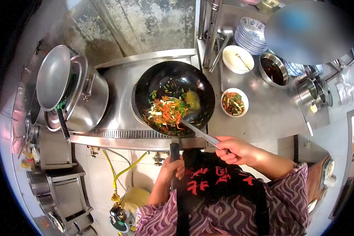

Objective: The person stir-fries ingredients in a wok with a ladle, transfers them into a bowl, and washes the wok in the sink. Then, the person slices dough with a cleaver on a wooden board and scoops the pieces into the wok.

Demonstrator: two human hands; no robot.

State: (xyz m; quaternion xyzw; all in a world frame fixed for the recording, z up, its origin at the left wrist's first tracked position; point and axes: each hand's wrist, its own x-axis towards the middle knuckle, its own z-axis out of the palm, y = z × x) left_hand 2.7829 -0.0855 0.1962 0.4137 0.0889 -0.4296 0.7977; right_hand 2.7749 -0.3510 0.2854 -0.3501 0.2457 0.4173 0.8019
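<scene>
A black wok sits on the steel stove and holds shredded vegetables, orange, green and white. My left hand grips the wok's dark handle at the stove's front edge. My right hand is closed around the long metal handle of a ladle. The ladle's bowl lies in the wok among the vegetables.
A large steel pot with a tilted lid stands left of the wok. On the steel counter to the right are a small bowl of mixed vegetables, a white bowl, a dark sauce bowl, stacked plates and metal cups. Yellow gas hoses hang below the stove.
</scene>
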